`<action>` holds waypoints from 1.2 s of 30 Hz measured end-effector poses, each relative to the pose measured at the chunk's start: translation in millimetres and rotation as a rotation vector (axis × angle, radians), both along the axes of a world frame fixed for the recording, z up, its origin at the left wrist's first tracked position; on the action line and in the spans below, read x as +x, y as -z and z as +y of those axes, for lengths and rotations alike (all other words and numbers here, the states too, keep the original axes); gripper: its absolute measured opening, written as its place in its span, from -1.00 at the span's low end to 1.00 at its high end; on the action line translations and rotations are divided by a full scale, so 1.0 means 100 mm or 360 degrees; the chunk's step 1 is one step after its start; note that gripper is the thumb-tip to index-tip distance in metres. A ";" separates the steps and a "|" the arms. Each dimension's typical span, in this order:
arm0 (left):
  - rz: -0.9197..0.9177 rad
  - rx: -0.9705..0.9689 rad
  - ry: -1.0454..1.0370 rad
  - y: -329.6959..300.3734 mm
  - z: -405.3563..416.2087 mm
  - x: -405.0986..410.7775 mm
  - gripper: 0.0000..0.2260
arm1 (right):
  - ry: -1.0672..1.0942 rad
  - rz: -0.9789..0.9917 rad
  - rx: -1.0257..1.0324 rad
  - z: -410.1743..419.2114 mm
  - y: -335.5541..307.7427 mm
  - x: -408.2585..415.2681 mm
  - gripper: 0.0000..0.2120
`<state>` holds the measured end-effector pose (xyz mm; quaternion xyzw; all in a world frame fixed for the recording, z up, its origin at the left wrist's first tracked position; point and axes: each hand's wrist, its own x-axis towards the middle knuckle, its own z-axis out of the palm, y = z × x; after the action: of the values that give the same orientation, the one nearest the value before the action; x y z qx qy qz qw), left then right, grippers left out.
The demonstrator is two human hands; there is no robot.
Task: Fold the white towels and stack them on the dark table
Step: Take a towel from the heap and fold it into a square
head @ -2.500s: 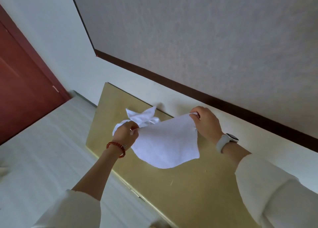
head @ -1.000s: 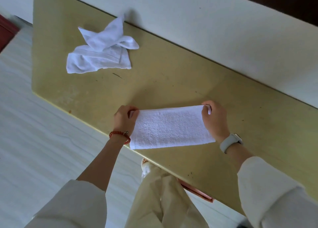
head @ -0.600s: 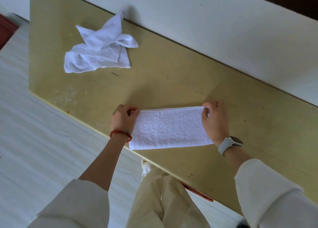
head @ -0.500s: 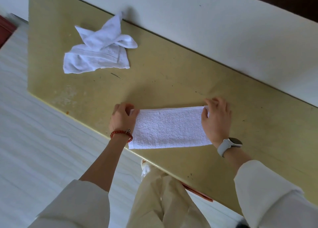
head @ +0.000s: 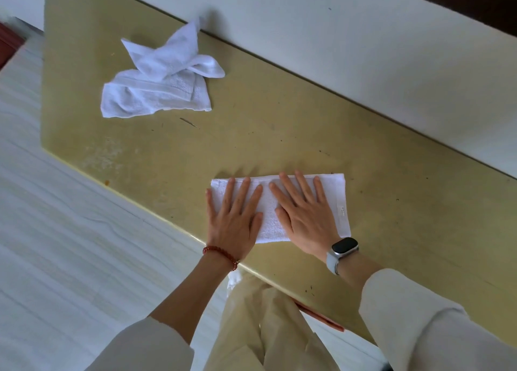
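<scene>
both hands lie flat, fingers spread, on the folded towel (head: 337,202): left hand (head: 232,219) on its left half, right hand (head: 303,216) on its right, covering most of it. the towel sits at the near edge of the table (head: 279,124). a rumpled towel (head: 156,91) lies well apart, far left, near the wall (head: 363,49). nothing lies between them.

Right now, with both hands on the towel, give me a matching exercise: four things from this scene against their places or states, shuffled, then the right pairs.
Things
1. folded towel
2. crumpled towel
3. watch
4. bead bracelet

Places or states
A. on the left wrist
B. loose heap at the table's far left, near the wall
C. pressed flat under both open hands, near the front edge
D. on the right wrist

Pairs: 1-C, 2-B, 3-D, 4-A
</scene>
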<state>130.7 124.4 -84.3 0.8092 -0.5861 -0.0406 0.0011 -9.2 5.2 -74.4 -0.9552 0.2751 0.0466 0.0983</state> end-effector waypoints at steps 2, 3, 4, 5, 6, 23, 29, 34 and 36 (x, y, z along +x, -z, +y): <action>-0.0001 0.0002 -0.0002 -0.01 -0.01 0.02 -0.55 | -0.0015 -0.0049 0.0011 -0.01 0.01 -0.03 -0.55; 0.0011 -0.0023 -0.0008 -0.02 -0.01 0.02 -0.55 | -0.0006 -0.0096 0.0014 -0.02 0.01 -0.04 -0.55; 0.0029 -0.0075 -0.0020 -0.03 -0.02 0.02 -0.57 | 0.0028 -0.0166 0.0014 -0.03 0.00 -0.03 -0.57; 0.0045 -0.0158 -0.0040 -0.04 -0.04 0.03 -0.59 | 0.0083 -0.0255 0.0006 -0.05 -0.02 0.00 -0.60; 0.0053 -0.0263 -0.0070 -0.05 -0.06 0.06 -0.63 | 0.0151 -0.0348 -0.0016 -0.08 -0.05 0.04 -0.63; 0.0096 -0.0680 -0.0147 -0.15 -0.53 0.34 -0.82 | 0.0258 -0.0596 -0.0024 -0.24 -0.14 0.49 -0.80; 0.0128 -0.0506 -0.0131 -0.22 -0.66 0.41 -0.87 | 0.0245 -0.0525 -0.0129 -0.28 -0.10 0.50 -0.77; 0.0370 -0.0282 -0.0407 -0.29 -0.73 0.38 -0.92 | 0.0185 -0.0526 -0.0167 -0.28 -0.12 0.42 -0.77; 0.0335 -0.0395 -0.0454 -0.32 -0.69 0.35 -0.84 | 0.0146 -0.0532 -0.0119 -0.29 -0.12 0.28 -0.71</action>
<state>166.0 55.5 -51.9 0.8689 -0.4629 -0.0519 0.1675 19.2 -24.0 -62.0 -0.9392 0.2997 -0.1277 0.1090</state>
